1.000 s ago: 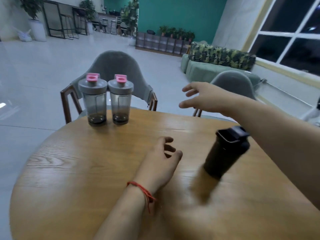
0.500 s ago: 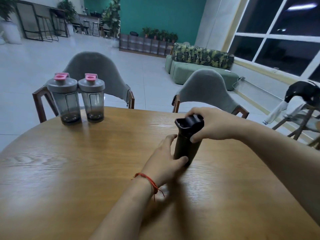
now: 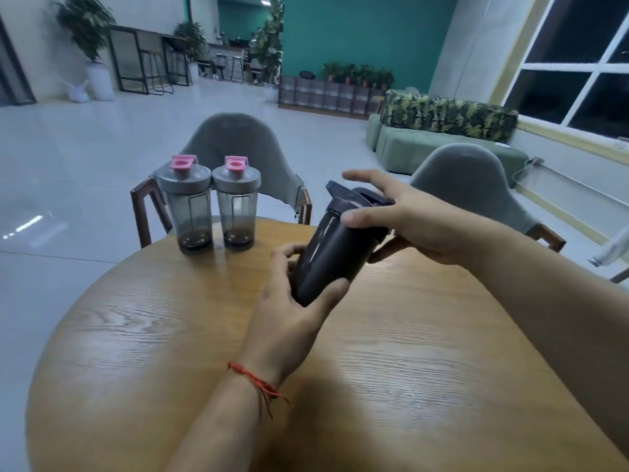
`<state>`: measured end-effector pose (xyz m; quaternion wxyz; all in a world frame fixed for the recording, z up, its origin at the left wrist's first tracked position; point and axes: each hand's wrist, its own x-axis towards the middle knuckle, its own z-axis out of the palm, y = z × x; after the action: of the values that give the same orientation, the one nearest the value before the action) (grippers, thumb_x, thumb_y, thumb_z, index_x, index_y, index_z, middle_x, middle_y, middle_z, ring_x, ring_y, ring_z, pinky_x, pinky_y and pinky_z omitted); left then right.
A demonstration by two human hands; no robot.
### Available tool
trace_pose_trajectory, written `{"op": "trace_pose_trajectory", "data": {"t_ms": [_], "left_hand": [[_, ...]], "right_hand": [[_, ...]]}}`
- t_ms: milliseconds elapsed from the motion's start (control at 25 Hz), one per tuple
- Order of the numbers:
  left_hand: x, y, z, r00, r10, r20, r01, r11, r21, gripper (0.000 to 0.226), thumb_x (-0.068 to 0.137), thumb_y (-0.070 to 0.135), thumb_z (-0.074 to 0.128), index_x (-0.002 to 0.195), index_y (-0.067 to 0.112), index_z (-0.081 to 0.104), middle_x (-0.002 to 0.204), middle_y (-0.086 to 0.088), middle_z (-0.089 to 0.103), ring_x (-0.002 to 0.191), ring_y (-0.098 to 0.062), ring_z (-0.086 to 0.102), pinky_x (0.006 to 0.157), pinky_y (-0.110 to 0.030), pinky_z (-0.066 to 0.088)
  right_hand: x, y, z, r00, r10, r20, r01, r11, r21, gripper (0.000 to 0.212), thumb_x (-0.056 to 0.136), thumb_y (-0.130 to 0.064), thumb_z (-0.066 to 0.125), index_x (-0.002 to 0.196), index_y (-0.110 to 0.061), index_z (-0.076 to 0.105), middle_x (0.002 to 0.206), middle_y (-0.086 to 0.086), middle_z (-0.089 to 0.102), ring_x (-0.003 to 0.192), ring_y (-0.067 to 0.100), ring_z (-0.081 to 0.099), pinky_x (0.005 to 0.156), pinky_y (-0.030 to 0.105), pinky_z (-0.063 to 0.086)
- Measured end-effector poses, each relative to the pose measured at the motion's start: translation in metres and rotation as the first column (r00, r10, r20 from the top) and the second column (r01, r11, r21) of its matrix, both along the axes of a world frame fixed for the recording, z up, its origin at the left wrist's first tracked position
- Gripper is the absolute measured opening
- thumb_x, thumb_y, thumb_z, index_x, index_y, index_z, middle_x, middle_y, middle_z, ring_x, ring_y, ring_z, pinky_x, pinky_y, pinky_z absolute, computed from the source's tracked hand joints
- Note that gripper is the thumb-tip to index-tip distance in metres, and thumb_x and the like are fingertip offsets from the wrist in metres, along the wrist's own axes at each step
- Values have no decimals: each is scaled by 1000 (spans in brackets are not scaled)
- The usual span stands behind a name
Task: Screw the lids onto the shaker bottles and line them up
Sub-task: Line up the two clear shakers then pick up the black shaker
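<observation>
Head view: left hand wraps tilted black shaker; right hand seemingly grips lid

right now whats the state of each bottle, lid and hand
left clear bottle: upright on the table, grey lid on
right clear bottle: upright, lid on, beside the first
black bottle: tilted, held off the table
black lid: on the bottle
left hand: gripping the bottle's base
right hand: around the lid

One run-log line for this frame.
left hand: grips base of black shaker, tilted | right hand: on its lid | two grey shakers: lidded, side by side
</observation>
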<state>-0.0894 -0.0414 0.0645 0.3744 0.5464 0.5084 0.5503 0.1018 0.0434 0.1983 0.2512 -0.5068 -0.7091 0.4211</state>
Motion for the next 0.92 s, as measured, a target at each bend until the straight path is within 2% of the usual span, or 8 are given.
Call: {"op": "trace_pose_trajectory", "data": {"t_ms": [120, 200, 240, 320, 440, 640, 840, 920], "left_hand": [[-28, 12, -6, 998, 64, -23, -65, 997, -44, 46, 106, 54, 65, 148, 53, 47, 144, 18, 61, 117, 7, 66, 96, -16, 56], [-46, 22, -14, 986, 119, -114, -132, 985, -113, 60, 109, 50, 60, 164, 43, 39, 163, 13, 51, 142, -6, 53, 108, -27, 43], [-52, 25, -17, 981, 143, -128, -161, 976, -148, 64, 109, 50, 61, 167, 41, 36, 164, 12, 50, 146, -12, 50, 109, -33, 41], [-63, 31, -24, 976, 187, -115, -205, 964, -169, 62, 108, 48, 63, 165, 39, 39, 157, 13, 53, 142, -13, 52, 109, -35, 43], [-72, 37, -33, 966, 231, -118, -249, 954, -169, 57, 107, 45, 66, 159, 39, 44, 147, 15, 56, 137, -10, 55, 107, -33, 44], [-75, 45, -40, 958, 256, -132, -278, 941, -194, 58, 105, 43, 69, 157, 37, 44, 142, 17, 56, 136, -11, 56, 104, -29, 44], [-71, 49, -42, 957, 241, -164, -270, 945, -186, 59, 105, 45, 68, 158, 39, 42, 146, 18, 54, 131, -5, 53, 100, -26, 42], [-71, 47, -41, 952, 242, -187, -277, 943, -187, 58, 105, 45, 67, 157, 39, 42, 147, 19, 52, 130, -3, 50, 98, -26, 41]], "right_hand": [[-31, 23, -8, 998, 70, -6, -69, 992, 104, 55, 88, -23, 92, 137, -36, 67, 128, -2, 73, 113, 27, 77, 79, 42, 70], [-56, 47, -15, 1000, 3, 27, -9, 975, 223, 55, 82, -27, 96, 129, -36, 69, 120, -3, 75, 108, 28, 77, 77, 40, 71], [-68, 60, -17, 998, -39, 41, 26, 959, 281, 57, 79, -31, 98, 128, -36, 68, 119, -4, 74, 107, 27, 76, 79, 42, 71], [-88, 88, -21, 991, -100, 84, 62, 927, 369, 65, 74, -39, 98, 130, -37, 66, 122, -6, 71, 108, 25, 73, 88, 48, 69], [-111, 124, -28, 982, -117, 146, 50, 917, 396, 69, 74, -40, 97, 134, -32, 64, 125, -2, 68, 112, 27, 69, 97, 51, 64], [-134, 163, -44, 963, -143, 227, 30, 898, 439, 70, 79, -38, 94, 140, -26, 63, 125, 0, 66, 113, 26, 63, 89, 33, 49], [-145, 186, -60, 954, -163, 251, 48, 912, 407, 73, 79, -39, 94, 143, -24, 61, 128, 2, 66, 115, 28, 64, 93, 37, 57], [-147, 188, -66, 949, -158, 272, 29, 904, 426, 74, 82, -39, 93, 146, -23, 60, 133, 4, 67, 114, 26, 61, 92, 35, 53]]}}
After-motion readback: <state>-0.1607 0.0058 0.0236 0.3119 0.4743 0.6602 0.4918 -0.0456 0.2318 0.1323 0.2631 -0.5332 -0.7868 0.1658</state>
